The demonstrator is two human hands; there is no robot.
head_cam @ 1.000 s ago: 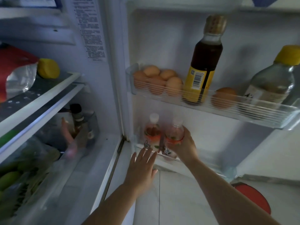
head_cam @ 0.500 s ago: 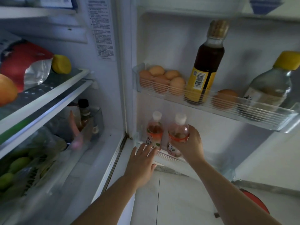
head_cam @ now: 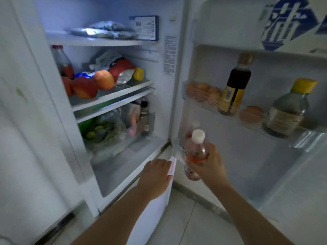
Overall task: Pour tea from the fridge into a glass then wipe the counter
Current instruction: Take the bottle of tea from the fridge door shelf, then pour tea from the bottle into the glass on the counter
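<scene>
The right hand (head_cam: 210, 167) curls round a white-capped bottle of reddish tea (head_cam: 195, 151), gripping its middle and holding it upright in the air, below the door rack (head_cam: 208, 103) and off its left end. A second bottle (head_cam: 190, 132), blurred, stands just behind it, also under the rack. The left hand (head_cam: 155, 175) lies flat with straight fingers on the fridge's lower front edge, lower left of the rack, holding nothing. In the rack sit eggs (head_cam: 203, 89), a dark sauce bottle (head_cam: 236, 82) and a yellow-capped bottle (head_cam: 290, 110).

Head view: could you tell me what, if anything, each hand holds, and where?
The right hand grips the tea bottle around its lower half; the left hand holds nothing, touching the fridge edge.
</scene>
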